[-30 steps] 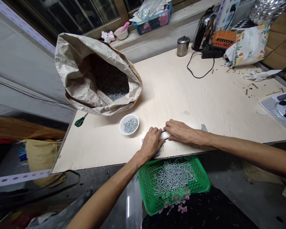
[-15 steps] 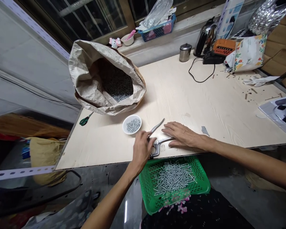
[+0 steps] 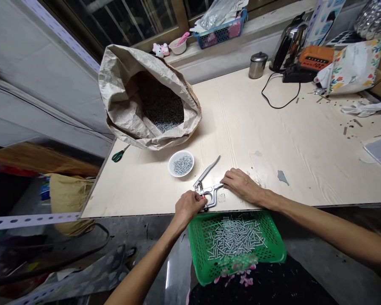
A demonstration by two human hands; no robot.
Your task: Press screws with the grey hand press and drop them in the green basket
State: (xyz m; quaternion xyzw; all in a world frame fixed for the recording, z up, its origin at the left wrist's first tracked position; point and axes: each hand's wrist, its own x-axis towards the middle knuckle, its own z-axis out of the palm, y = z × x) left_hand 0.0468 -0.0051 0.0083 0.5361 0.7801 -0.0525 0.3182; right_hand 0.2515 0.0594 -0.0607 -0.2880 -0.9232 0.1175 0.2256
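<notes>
A pair of silver pliers [image 3: 212, 195] with a coil spring between the handles lies near the front edge of the table, handles spread apart. My left hand [image 3: 188, 206] is closed in a pinch at the jaw end, where a bit of red shows; whether a small piece is between the fingertips is hidden. My right hand [image 3: 246, 186] has its bent fingers closed on the end of the lower handle. Beyond my left hand is a white bowl [image 3: 170, 171] of small silvery metal pieces. Below the table edge, a green basket [image 3: 195, 258] on my lap contains many slim silvery pieces.
A large open sack [image 3: 116, 101] of small metal pieces stands at the back left. Green-handled scissors [image 3: 117, 156] lie at the left edge. A grey scrap [image 3: 282, 176] is to the right. A metal canister [image 3: 258, 67], a kettle [image 3: 287, 46] and an orange-and-black device [image 3: 316, 58] stand at the back.
My left hand has moved down from the spring area to the pliers' jaw, fingers now pinched. My right hand's spread fingers have drawn together on the lower handle's end. The view has shifted slightly.
</notes>
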